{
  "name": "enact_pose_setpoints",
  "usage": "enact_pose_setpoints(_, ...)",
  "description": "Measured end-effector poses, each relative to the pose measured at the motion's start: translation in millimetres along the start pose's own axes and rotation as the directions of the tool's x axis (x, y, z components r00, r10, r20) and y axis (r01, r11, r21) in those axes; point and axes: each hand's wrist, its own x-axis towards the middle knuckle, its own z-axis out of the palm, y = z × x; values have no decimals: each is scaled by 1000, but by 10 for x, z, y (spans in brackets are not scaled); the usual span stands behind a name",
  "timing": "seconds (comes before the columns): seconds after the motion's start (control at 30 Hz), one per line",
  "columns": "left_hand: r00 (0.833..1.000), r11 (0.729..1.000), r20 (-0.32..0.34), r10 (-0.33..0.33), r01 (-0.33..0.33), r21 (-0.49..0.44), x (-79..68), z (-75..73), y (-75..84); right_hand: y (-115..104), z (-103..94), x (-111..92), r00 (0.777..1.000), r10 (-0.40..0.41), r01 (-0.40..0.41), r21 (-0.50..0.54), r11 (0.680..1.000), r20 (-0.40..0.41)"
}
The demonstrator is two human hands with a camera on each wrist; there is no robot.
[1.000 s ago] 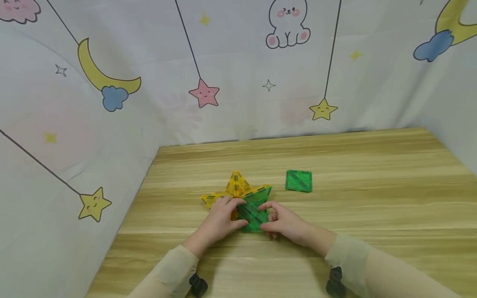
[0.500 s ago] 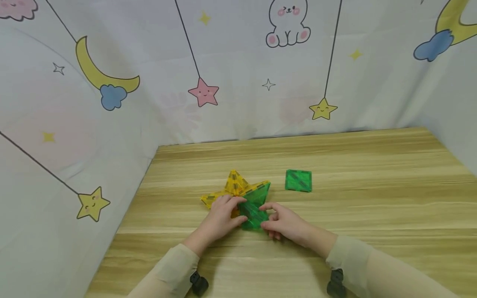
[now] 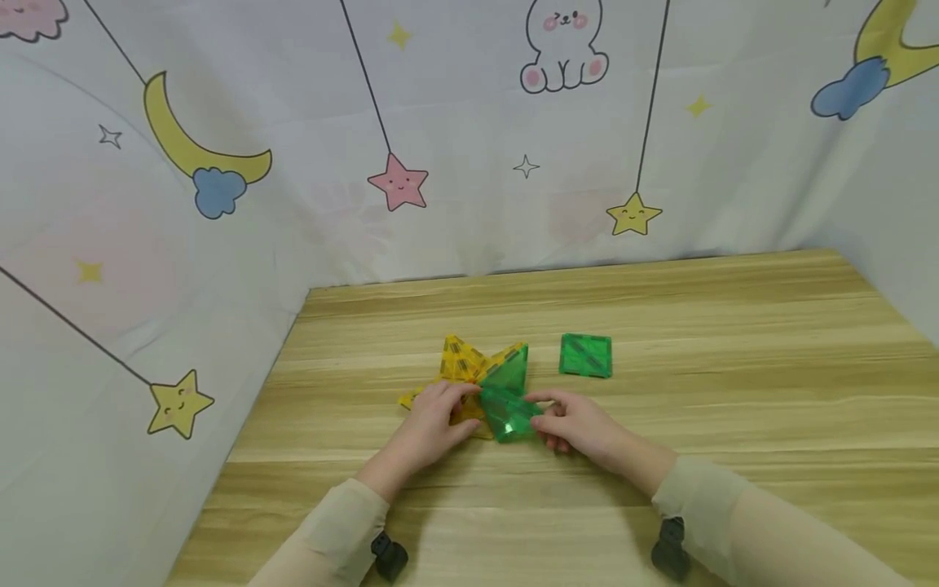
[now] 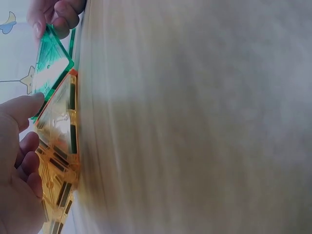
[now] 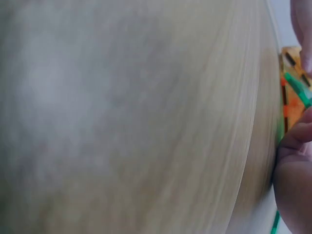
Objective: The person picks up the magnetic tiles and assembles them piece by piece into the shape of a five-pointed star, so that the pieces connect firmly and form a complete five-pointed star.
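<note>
A star-like build of see-through magnetic tiles lies on the table, with yellow-orange points [image 3: 460, 363] and a green part on the right. My left hand [image 3: 425, 424] holds its yellow side, thumb and fingers spread over the near tiles. My right hand [image 3: 587, 428] pinches the outer edge of a green magnetic tile [image 3: 509, 416] between thumb and index finger. That tile is tilted, and its inner end meets the star's middle. In the left wrist view the green tile [image 4: 48, 73] stands against an orange tile [image 4: 61, 131]. The right wrist view shows only part of the work.
A loose green square tile [image 3: 585, 355] lies flat behind my right hand. The wooden table [image 3: 734, 367] meets a white printed curtain [image 3: 477, 220] at the back and left. Both sleeves are rolled, with a small black device by each wrist.
The green part in my right hand has tilted up and swung outward to the right. The star has turned slightly anticlockwise, and more orange shows by my left thumb. The loose square has stayed put.
</note>
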Motion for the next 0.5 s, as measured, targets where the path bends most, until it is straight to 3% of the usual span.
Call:
enact_pose_setpoints(0.17, 1000, 1000, -14, 16, -16, 6, 4, -15, 0, 2, -44, 15, 999, -9, 8, -16, 1000, -49)
enact_pose_setpoints(0.5, 1000, 1000, 5, -25, 25, -9, 11, -9, 23, 2, -50, 26, 991, -40, 32, -65, 997, -129)
